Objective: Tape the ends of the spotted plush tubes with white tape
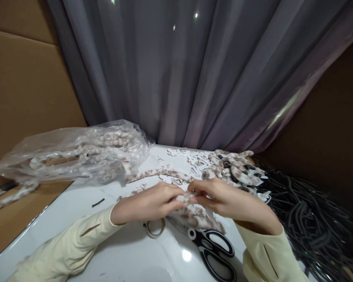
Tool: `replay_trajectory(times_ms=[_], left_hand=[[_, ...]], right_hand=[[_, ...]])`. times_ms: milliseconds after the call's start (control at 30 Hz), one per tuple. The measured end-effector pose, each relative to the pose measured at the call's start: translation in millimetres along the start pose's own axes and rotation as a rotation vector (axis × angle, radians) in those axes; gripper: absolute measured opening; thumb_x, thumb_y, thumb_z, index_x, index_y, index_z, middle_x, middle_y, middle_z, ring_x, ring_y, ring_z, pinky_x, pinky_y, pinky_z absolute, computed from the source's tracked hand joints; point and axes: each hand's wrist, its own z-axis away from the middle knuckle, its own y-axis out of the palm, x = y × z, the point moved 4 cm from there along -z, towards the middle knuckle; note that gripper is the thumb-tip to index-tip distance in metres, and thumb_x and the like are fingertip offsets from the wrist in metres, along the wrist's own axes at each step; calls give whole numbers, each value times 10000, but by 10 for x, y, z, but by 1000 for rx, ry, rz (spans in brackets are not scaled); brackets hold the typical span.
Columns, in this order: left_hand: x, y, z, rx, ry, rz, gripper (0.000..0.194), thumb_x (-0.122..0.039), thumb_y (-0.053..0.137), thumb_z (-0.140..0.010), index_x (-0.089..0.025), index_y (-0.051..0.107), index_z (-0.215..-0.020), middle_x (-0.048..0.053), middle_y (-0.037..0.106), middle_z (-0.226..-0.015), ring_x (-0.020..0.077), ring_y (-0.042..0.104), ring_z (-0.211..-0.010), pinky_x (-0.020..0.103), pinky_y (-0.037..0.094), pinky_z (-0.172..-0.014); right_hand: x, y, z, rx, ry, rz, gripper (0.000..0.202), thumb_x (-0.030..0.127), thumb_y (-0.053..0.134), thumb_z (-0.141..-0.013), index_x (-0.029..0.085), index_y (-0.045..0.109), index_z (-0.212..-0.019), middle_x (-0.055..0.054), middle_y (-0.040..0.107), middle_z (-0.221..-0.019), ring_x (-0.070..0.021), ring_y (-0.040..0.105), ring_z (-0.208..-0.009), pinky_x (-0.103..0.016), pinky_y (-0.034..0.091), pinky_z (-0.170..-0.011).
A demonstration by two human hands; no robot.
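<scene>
My left hand [161,199] and my right hand [210,194] meet over the middle of the table, fingertips pinched together. Between them is one end of a fluffy white-and-brown plush strip [189,197], partly covered by my fingers. More spotted plush strips [198,219] lie just under and below my hands. Close below the left hand rests a pale ring [155,228], perhaps a roll of tape. Black-and-grey scissors [213,250] lie nearer me, handles toward the front.
A clear plastic bag [106,150] of plush strips sits at the left. Small scraps [194,159] litter the white table [111,254] at the back. Plush pieces [235,168] and a heap of black cords [312,223] lie right. A grey curtain [164,78] hangs behind; cardboard [23,78] stands left.
</scene>
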Motion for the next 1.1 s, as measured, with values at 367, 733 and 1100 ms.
replay_trajectory(times_ms=[367, 733, 1100], left_hand=[[-73, -97, 45, -39, 12, -1, 305, -295, 349, -941, -160, 590, -812, 22, 599, -754, 141, 551, -701, 231, 380, -653], [-112, -186, 62, -57, -2, 106, 277, -221, 416, -919, -143, 593, -721, -17, 601, -653, 80, 545, -601, 168, 377, -601], [348, -566, 61, -377, -153, -82, 324, -280, 407, -897, -145, 584, -660, -20, 579, -576, 98, 523, -525, 190, 346, -532]], right_hand=[[61, -46, 97, -58, -50, 66, 137, 168, 425, -884, 133, 557, -872, 14, 518, -607, -89, 439, -500, -198, 308, -501], [22, -47, 98, -201, -132, 80, 130, 189, 440, -902, 168, 558, -953, -24, 624, -768, -124, 580, -661, -211, 409, -591], [423, 598, -209, 27, -90, 233, 125, 255, 545, -845, 146, 580, -895, -90, 597, -919, -195, 586, -750, -289, 460, -643]])
